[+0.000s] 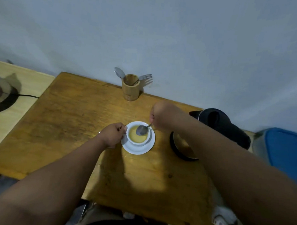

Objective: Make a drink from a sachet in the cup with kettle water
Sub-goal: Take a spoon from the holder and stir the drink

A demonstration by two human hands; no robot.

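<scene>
Cup (137, 136): on its saucer (149, 146), mid-tabletop, holding yellowish drink.
Left hand (112, 133): my fingers closed at the cup's left side, on the handle I judge; handle itself hidden.
Right hand (158, 115): pinching the spoon (142, 129) stem; bowl over the drink, stem slanting up-right toward my hand.
Kettle (223, 125): right edge, partly behind my forearm.
Sachet: not made out.

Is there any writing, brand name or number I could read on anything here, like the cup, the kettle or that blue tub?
None can be read: the cup, saucer, black kettle, wooden cutlery holder and blue-lidded tub all show plain surfaces, with no legible text.
</scene>
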